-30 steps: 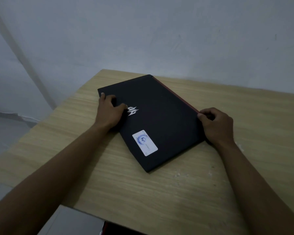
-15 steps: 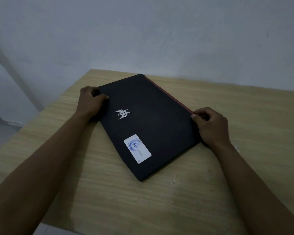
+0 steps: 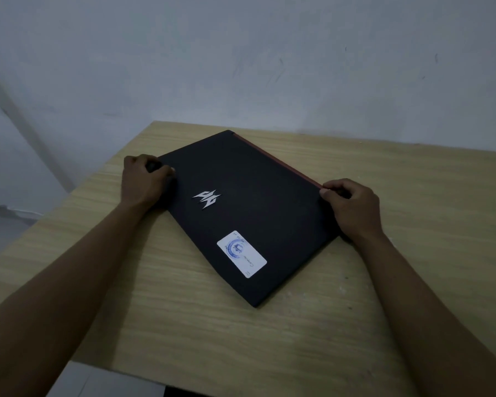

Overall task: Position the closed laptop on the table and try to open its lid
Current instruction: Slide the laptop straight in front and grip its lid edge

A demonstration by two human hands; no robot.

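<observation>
A closed black laptop [image 3: 249, 207] lies flat and turned at an angle on the light wooden table [image 3: 269, 339]. Its lid carries a silver logo, a white sticker near the front corner, and a red strip along the far right edge. My left hand [image 3: 142, 181] grips the laptop's left corner, fingers curled over the edge. My right hand [image 3: 352, 207] holds the right corner, thumb on the lid by the red strip. The lid is down against the base.
A plain pale wall [image 3: 241, 67] rises right behind the table's far edge. The table's left edge [image 3: 78, 193] and front left edge drop to a light floor [image 3: 12, 224]. Small white specks dot the tabletop on the right.
My left hand slid from beside the logo out to the laptop's left corner. The laptop shifted slightly on the table; the right hand kept its hold on the right corner.
</observation>
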